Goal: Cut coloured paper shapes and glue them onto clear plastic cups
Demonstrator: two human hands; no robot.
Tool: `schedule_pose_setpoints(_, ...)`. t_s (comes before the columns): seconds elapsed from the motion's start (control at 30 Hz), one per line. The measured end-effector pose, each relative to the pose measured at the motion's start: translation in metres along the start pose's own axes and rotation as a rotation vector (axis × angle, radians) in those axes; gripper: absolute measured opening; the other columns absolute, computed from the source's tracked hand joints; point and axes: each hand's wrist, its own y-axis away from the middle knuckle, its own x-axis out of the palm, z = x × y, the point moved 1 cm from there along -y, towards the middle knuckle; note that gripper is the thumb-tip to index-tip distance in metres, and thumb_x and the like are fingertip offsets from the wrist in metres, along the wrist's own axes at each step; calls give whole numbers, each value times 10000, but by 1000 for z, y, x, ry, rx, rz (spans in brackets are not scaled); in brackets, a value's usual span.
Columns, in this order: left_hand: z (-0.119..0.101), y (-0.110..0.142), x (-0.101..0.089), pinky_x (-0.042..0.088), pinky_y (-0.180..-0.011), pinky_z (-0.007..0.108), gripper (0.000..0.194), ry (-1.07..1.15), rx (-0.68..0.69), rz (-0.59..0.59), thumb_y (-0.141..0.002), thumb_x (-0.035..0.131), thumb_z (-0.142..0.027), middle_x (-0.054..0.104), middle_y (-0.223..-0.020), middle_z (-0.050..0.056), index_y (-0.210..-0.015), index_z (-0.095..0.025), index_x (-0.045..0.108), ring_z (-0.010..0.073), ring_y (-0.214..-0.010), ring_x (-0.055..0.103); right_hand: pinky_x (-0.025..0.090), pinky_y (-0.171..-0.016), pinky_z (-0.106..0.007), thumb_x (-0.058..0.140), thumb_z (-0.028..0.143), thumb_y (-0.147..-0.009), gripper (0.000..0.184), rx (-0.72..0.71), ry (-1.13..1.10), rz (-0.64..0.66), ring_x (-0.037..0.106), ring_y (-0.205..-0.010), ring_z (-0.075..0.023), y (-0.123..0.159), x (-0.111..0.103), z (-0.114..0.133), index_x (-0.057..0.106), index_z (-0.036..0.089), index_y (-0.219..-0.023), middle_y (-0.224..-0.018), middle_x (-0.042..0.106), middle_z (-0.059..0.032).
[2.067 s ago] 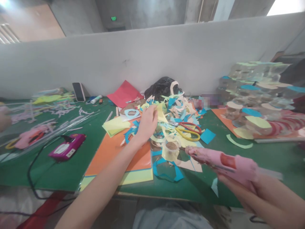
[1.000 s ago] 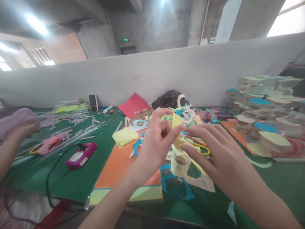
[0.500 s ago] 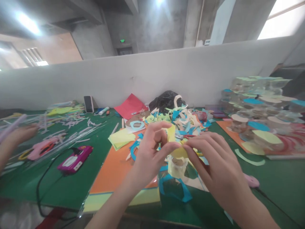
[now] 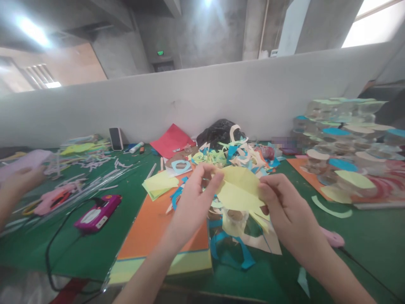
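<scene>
Between my two hands is a rounded piece of yellow paper [image 4: 239, 188] with a crease across it. My left hand [image 4: 202, 192] pinches its left edge between thumb and fingers. At its right edge, my right hand [image 4: 280, 196] pinches it in the same way. Just below the paper stands a small clear plastic cup [image 4: 236, 221] with yellowish paper around it. Blue paper offcuts [image 4: 232, 249] lie in front of the cup on the green table. Part of the scrap heap [image 4: 243, 154] is hidden behind the held paper.
Orange sheets [image 4: 164, 230] lie left of centre, beside a magenta power box [image 4: 98, 214] with a black cable. Stacked clear cups [image 4: 344, 147] with paper discs stand at right. Another person's hand [image 4: 27, 179] holds something pale purple at far left. A pink-handled tool [image 4: 332, 237] lies at right.
The yellow paper, folded up between my fingertips before, is now spread open. My hands have moved apart, the right one outward. The other person's pale purple thing has turned broadside.
</scene>
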Motion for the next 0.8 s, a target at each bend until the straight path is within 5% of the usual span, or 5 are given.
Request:
schedule_pose_setpoints(0.13, 3, 2, 0, 387, -590, 197, 261, 17, -46, 50, -915, 528, -453, 493, -757, -32, -828, -207, 515, 94, -697, 471, 445, -489, -214, 429, 430, -963, 201, 116, -67, 65, 533, -579, -130, -3, -1, -10, 525, 254, -968, -669, 526, 37)
schedule_pose_setpoints(0.43, 34, 22, 7, 325, -542, 199, 183, 84, -158, 100, -918, 500, -347, 371, -693, -65, -1058, -233, 474, 94, -604, 382, 342, -523, -241, 428, 519, -933, 330, 379, -132, 293, 440, -579, -140, 8, 7, -28, 485, 269, -1142, -659, 511, 51)
schedule_pose_setpoints(0.57, 42, 25, 9, 326, -566, 224, 169, 17, -184, 109, -929, 442, -318, 337, -678, -62, -1068, -224, 463, 114, -612, 368, 318, -504, -237, 402, 509, -929, 327, 403, -57, 334, 378, -536, -137, 10, 9, -29, 497, 260, -1118, -595, 409, 72)
schedule_pose_setpoints(0.8, 47, 29, 16, 314, -571, 252, 166, -146, -217, 74, -956, 368, -324, 333, -703, -48, -1054, -223, 456, 132, -618, 382, 347, -519, -241, 378, 468, -948, 293, 365, -6, 370, 438, -558, -139, 9, 15, -33, 506, 230, -1062, -638, 483, 55)
